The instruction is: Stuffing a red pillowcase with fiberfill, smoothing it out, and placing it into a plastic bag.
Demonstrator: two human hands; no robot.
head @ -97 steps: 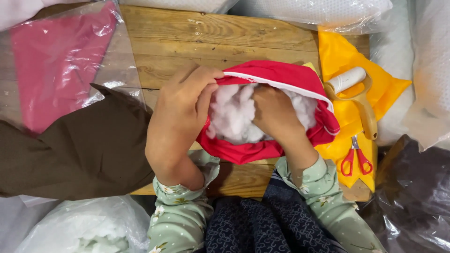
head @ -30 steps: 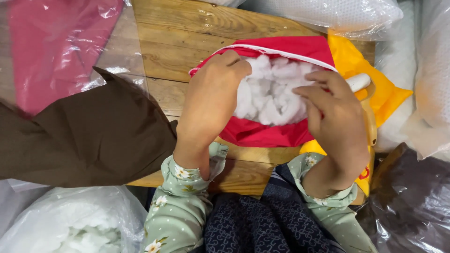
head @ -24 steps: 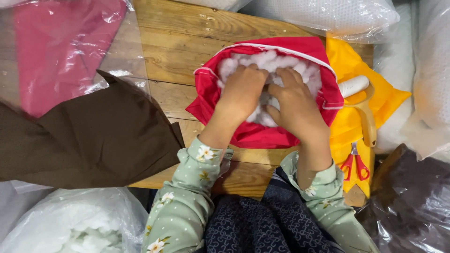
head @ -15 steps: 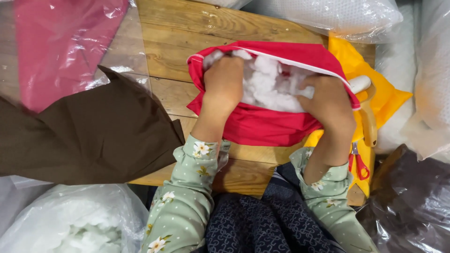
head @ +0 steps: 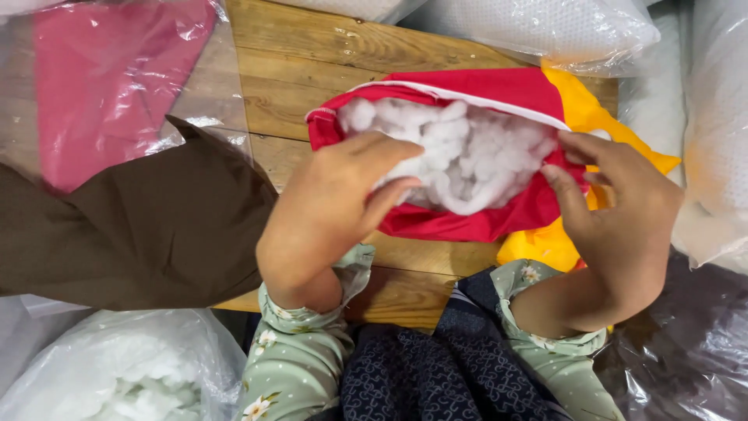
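Red fabric cover (head: pixel 475 222), one, open-mouthed near the middle of the wooden desk (head: pixel 312 86), packed with white fibre stuffing (head: pixel 467 152). Left hand (head: pixel 331 206) curled at the mouth's near-left rim, fingers on the stuffing and thumb alongside, pinching the rim or merely pressing it impossible to tell. Right hand (head: pixel 623 206) open at the right rim, fingers spread and bent, thumb tip against the red cloth, nothing gripped. Yellow cloth (head: pixel 580 117), one, mostly hidden under the cover and behind the right hand, toward the desk's right edge. Brown cloth (head: pixel 140 226), one, draped over the near-left corner. Pink cloth in clear plastic (head: pixel 101 78), one, cut off at the far-left corner. Clear bags of white filling, at least three counted: two along the far edge and right side (head: pixel 545 27), one below the near-left corner (head: pixel 117 374); each cropped. Dark plastic (head: pixel 686 351) at the lower right, contents unreadable.
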